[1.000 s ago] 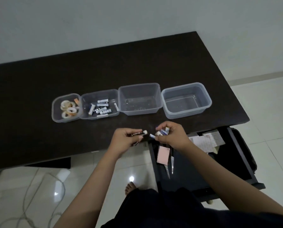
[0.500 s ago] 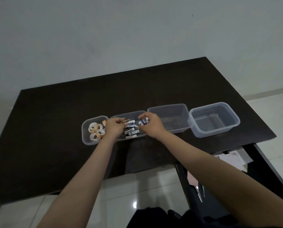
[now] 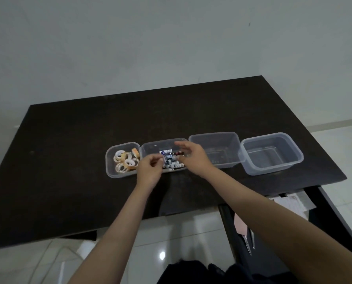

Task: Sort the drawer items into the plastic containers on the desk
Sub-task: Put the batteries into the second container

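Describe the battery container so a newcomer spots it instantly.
On the dark desk, four clear containers stand in a row. The battery container is second from the left, under both hands; its left neighbour holds tape rolls.

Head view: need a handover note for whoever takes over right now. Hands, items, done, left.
Left hand: over the battery container, fingers loosely curled, nothing visibly held.
Right hand: fingers spread over the same container, apparently empty.
Done: tape rolls in the leftmost container; batteries in the second.
Third container and fourth container look empty.
Left: papers, pink pad and metal tools in the open drawer.
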The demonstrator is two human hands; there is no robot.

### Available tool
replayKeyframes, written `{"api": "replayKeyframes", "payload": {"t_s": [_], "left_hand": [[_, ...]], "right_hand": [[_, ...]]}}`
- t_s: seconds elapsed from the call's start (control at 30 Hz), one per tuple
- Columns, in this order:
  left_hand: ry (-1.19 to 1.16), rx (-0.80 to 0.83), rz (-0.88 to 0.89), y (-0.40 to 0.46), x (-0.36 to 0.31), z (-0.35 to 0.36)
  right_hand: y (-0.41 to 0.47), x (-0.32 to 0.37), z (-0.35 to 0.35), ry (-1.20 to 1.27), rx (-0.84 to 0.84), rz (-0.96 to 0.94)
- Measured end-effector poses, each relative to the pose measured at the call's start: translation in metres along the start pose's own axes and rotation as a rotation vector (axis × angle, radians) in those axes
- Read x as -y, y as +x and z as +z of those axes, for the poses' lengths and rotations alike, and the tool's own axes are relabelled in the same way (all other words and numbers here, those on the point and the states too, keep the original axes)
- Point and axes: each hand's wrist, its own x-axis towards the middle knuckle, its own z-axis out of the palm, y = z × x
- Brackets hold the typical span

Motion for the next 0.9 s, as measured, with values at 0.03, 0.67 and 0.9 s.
{"api": "replayKeyframes", "payload": {"t_s": [0.03,0.67,0.9], "left_hand": [[-0.018,-0.016,0.021,-0.008,0.001,0.004],[0.083,0.52,-0.095,-0.192,0.034,0.23],[0.501,0.412,-0.191,-0.184,0.051,0.276]], "right_hand": [[-0.005,0.0,-0.005,0.013,-0.012,-0.019],[-0.173,-0.141,-0.224,-0.181,0.062,0.273],[-0.197,-0.239,-0.272,-0.521,0.073,0.428]]}}
